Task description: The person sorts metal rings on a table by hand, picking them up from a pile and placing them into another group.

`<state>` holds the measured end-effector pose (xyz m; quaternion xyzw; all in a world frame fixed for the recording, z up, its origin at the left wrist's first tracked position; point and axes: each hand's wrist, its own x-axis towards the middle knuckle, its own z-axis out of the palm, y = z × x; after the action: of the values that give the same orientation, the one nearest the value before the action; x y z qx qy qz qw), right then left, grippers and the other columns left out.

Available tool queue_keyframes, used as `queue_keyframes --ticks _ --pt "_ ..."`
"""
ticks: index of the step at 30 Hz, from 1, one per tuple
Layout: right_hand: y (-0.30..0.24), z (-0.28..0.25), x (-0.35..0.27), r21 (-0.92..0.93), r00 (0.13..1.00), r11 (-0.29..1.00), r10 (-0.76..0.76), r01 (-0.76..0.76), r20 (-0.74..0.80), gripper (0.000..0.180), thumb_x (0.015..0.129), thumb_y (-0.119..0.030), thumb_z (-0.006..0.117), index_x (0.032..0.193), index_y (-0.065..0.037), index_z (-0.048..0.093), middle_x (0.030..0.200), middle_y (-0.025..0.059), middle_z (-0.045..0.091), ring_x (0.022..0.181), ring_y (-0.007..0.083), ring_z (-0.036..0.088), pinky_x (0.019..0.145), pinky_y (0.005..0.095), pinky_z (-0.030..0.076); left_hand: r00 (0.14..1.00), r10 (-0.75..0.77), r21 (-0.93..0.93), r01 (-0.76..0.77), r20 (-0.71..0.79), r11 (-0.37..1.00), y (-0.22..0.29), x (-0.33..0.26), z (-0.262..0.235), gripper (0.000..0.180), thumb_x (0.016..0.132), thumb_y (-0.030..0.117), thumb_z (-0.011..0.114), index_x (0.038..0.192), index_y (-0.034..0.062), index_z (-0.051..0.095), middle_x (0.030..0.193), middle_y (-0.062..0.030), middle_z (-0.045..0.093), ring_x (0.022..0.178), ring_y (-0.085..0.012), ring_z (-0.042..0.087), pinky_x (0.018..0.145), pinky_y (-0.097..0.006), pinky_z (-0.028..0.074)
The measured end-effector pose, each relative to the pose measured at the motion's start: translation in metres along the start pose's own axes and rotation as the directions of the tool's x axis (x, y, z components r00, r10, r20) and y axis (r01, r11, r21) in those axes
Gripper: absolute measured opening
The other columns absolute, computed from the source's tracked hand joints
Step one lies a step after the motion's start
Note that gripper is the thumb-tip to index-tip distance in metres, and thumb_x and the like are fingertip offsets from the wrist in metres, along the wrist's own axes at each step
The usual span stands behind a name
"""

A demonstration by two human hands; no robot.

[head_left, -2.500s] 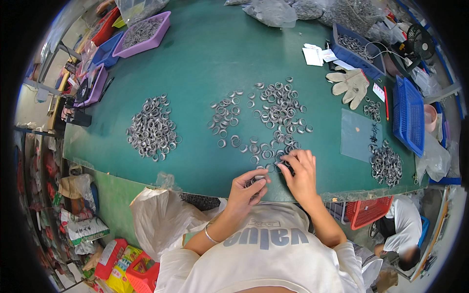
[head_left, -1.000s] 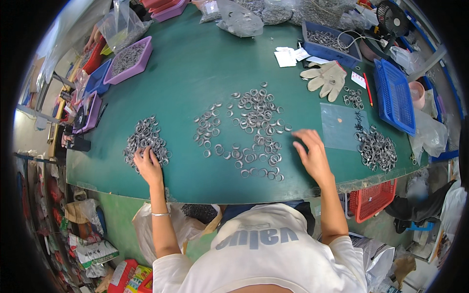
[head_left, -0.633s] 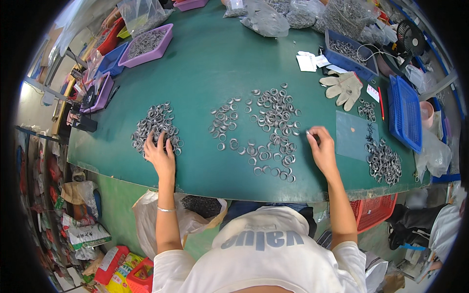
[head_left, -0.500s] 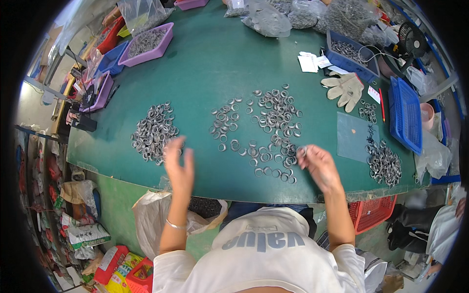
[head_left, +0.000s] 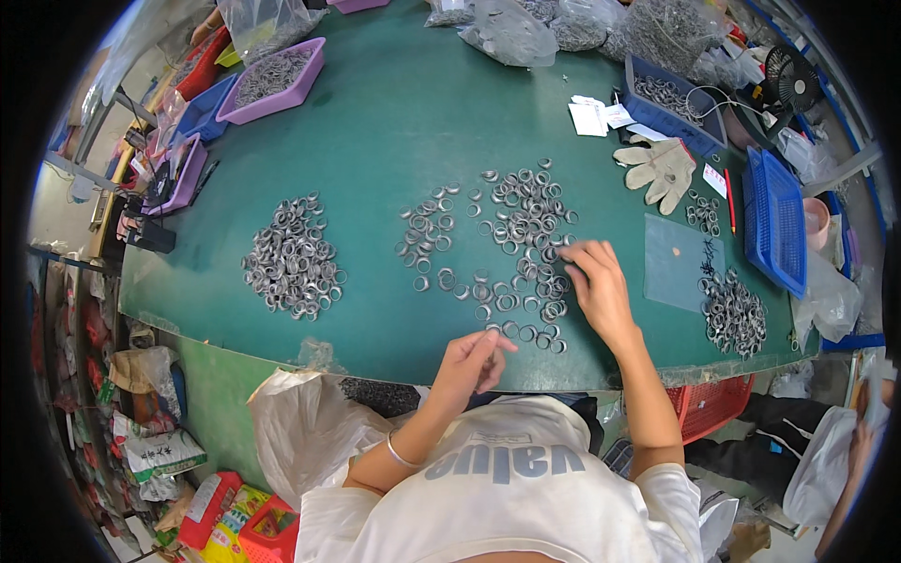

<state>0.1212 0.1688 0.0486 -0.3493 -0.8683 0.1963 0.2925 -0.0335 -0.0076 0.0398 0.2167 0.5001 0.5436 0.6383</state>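
Note:
My left hand (head_left: 472, 364) is at the near edge of the table, thumb and forefinger pinched on a grey metal ring (head_left: 493, 329) at the front of the middle spread. Over that spread's right side, my right hand (head_left: 601, 289) has its fingers bent down among the rings; whatever its fingertips hold is hidden. The spread of metal rings (head_left: 530, 211) reaches from here toward the far side, with a looser group (head_left: 427, 230) to its left. A dense pile of similar rings (head_left: 293, 258) lies farther left, and another pile (head_left: 734, 314) at the right.
A glove (head_left: 662, 172), a red pencil (head_left: 730, 202) and a clear plastic sheet (head_left: 671, 258) lie on the right. Blue baskets (head_left: 777, 225) stand at the right edge. Purple trays (head_left: 282, 98) are far left, bagged parts (head_left: 507, 38) at the back. Another person's arm (head_left: 849, 469) shows lower right.
My left hand has moved right, from beside the left pile to the front of the middle spread. My right hand has shifted slightly away from me, over the rings.

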Motion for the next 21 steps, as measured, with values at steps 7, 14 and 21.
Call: queue_keyframes --ticks 7,14,21 --pt "0.034 0.017 -0.001 -0.145 0.999 0.989 -0.003 0.009 0.037 0.017 0.076 0.001 0.062 0.093 -0.004 0.061 0.093 0.0094 0.057 0.088 0.0293 0.053 0.074 0.0384 0.040 0.997 0.005 -0.226 0.012 0.074 0.974 -0.017 0.003 0.006 0.027 0.095 0.005 0.041 0.116 -0.0030 0.055 0.074 -0.0045 0.051 0.055 -0.0086 0.038 0.050 -0.021 0.032" --pt "0.028 0.025 0.002 -0.225 0.974 0.948 -0.219 0.227 0.059 0.019 0.076 -0.002 0.064 0.095 -0.005 0.060 0.099 0.0090 0.057 0.090 0.0271 0.052 0.076 0.0373 0.039 0.990 -0.092 -0.204 0.112 0.104 0.972 -0.015 0.008 0.014 0.027 0.095 0.004 0.043 0.118 -0.0003 0.055 0.078 -0.0036 0.053 0.057 -0.0070 0.036 0.050 -0.020 0.030" --pt "0.009 0.010 -0.013 0.357 0.962 0.893 0.248 -0.273 0.114 0.007 0.085 -0.007 0.062 0.088 -0.002 0.063 0.083 0.0025 0.062 0.079 0.0147 0.057 0.071 0.0286 0.043 0.996 -0.044 -0.240 0.060 0.072 0.969 -0.008 0.004 0.016 0.027 0.096 0.008 0.044 0.121 0.0022 0.054 0.078 -0.0025 0.052 0.056 -0.0054 0.034 0.048 -0.019 0.028"
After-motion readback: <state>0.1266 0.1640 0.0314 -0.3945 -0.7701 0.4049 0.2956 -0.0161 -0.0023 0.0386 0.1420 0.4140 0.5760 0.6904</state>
